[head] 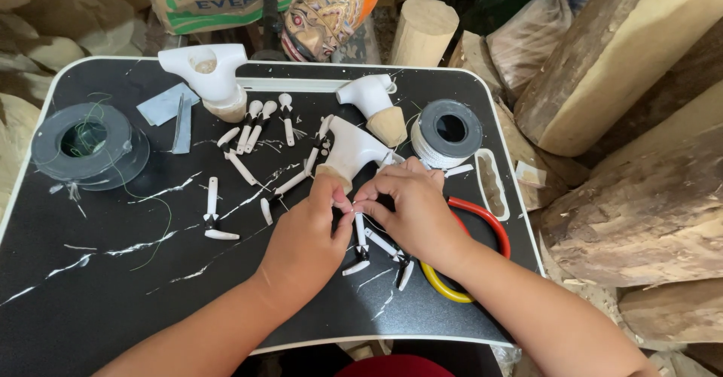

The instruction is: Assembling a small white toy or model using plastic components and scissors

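Your left hand point(305, 234) and right hand point(410, 207) meet near the middle of the black tray point(90, 302), fingertips pinched together on a small white arm piece point(360, 230) that hangs down between them. Both hands are closed to a fine pinch: thumb and forefinger of each grip the top of that piece, the other fingers curled in. Its lower end, with a dark joint, points to 6 o'clock and lies just above more loose white limbs point(392, 256) on the tray.

At 12 o'clock from your fingertips, touching or nearly touching them, stands a white torso point(350, 151) with a bare wooden base. A second torso point(373, 102) sits further out at 1 o'clock, a third point(211, 76) at 11 o'clock near the tray's far edge.

Between 10 and 12 o'clock a row of white limb pieces point(256, 125) is laid out. One jointed limb point(212, 211) lies apart at 9 o'clock.

A grey spool point(83, 147) with green thread sits at the far left, 10 o'clock. A white-cord spool point(449, 132) lies at 1 o'clock. Under your right wrist, at 4 o'clock, rest red and yellow rings point(482, 226). Logs point(633, 196) stack to the right of the tray.
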